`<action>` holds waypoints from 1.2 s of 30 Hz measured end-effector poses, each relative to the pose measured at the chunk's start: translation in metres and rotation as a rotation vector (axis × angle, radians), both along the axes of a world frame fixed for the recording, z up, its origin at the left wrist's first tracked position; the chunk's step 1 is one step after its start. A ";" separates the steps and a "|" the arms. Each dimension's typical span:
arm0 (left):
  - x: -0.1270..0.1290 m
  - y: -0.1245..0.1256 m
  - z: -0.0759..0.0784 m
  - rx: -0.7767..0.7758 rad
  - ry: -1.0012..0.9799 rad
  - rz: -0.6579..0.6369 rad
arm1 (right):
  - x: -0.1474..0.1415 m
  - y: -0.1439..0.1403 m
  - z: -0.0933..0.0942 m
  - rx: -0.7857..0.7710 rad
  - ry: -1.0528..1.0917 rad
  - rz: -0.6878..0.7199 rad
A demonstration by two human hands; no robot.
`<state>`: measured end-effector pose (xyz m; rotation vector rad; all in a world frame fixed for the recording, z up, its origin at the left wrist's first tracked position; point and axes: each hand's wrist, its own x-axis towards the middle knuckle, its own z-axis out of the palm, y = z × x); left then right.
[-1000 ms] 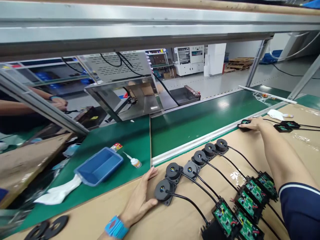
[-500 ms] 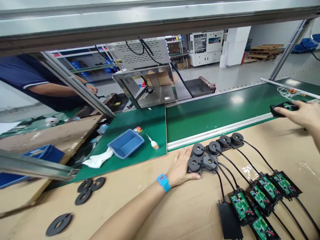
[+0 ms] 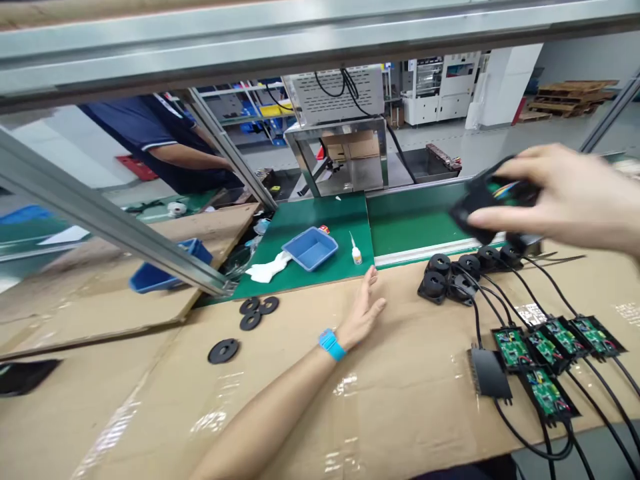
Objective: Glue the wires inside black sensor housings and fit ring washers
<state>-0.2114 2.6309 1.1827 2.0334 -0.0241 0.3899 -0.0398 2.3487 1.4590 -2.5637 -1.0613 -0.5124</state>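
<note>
My left hand (image 3: pixel 361 317), a blue band on its wrist, is over the cardboard (image 3: pixel 400 400) with its fingers apart and nothing in them. My right hand (image 3: pixel 545 197) is raised at the right and grips a black housing (image 3: pixel 477 207) between thumb and fingers; coloured wires and a bit of green show inside it. Below that hand, round black housings (image 3: pixel 440 264) stand clustered on the cardboard. Black cables run from them to open black boxes with green circuit boards (image 3: pixel 547 392). One box, a black case (image 3: pixel 490 372), shows only its plain black face.
Several black rings (image 3: pixel 223 351) lie at left. On the green mat (image 3: pixel 320 207) are a blue tray (image 3: pixel 311 249), a white cloth (image 3: pixel 269 269) and a small white bottle (image 3: pixel 356 253). Metal posts (image 3: pixel 235 153) frame the bench. Behind it stands another person (image 3: pixel 165 147).
My right hand has brought the black housing leftward, nearer the camera. My left hand has come away from the round housings. The view has turned left.
</note>
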 end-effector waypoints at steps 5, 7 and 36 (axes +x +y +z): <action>-0.059 0.026 0.001 -0.113 -0.064 0.181 | -0.102 0.110 -0.085 -0.213 0.305 0.346; -0.074 0.032 -0.004 -0.140 -0.084 0.244 | -0.128 0.140 -0.127 -0.292 0.321 0.422; -0.087 0.013 0.048 0.741 0.203 0.208 | 0.165 0.147 -0.199 -0.307 0.325 0.518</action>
